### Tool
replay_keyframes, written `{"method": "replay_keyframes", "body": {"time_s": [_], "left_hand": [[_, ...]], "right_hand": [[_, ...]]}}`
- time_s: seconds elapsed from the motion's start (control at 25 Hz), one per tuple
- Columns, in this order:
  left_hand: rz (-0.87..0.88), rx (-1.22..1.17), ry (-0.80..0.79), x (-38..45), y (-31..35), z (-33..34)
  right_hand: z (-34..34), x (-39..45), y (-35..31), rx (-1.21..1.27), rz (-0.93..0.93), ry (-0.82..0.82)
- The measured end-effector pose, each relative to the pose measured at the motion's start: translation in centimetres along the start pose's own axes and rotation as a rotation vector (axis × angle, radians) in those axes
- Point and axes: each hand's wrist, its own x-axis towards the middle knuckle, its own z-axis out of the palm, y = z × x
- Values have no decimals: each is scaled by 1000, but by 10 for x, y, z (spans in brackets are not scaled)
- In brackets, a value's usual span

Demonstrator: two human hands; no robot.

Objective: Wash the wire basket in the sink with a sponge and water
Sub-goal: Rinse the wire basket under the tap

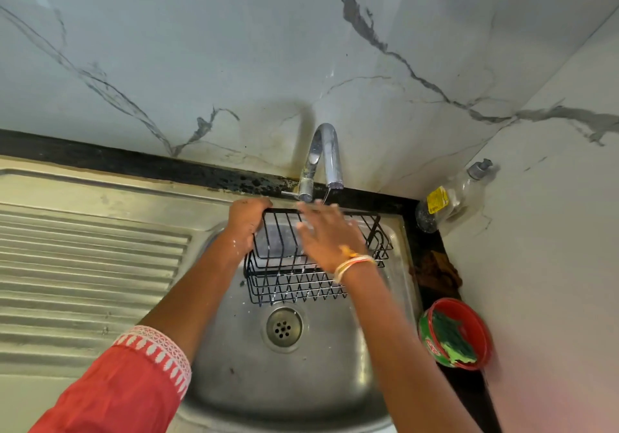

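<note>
While our left hand gripped the far-left rim of the black wire basket, held tilted over the steel sink with its long axis left to right, our right hand lay flat-fingered over its middle beneath the chrome tap, holding nothing.

Soft, even light fills the room, fairly bright, with no harsh glare. The tap throws a faint, wide shadow up the marble wall behind it. Its chrome shows pale reflections. The right hand below the tap is smeared by motion blur. Far from the tap, straight lines bow with wide-angle distortion, and the lower right corner has a pinkish haze.
</note>
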Motion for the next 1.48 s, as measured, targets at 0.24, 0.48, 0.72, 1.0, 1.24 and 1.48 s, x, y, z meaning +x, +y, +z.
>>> {"method": "replay_keyframes", "body": {"time_s": [0.24,0.48,0.72,1.0,1.24,1.48], "left_hand": [[16,-20,-41,18,-14,-36],[283,495,-177,21,-31,-34],[365,377,-185,-16,-1,49],[29,6,-66,-4,2,40],[-96,-164,-28,-8,2,36],[-141,-183,2,-8,7,34]], "right_hand": [[-14,12,76,924,400,211],[-23,23,45,984,298,311],[-22,46,-13,550,234,179],[4,23,3,63,216,258],[8,-2,5,-31,-7,150],[15,-12,-17,-84,50,239]]}}
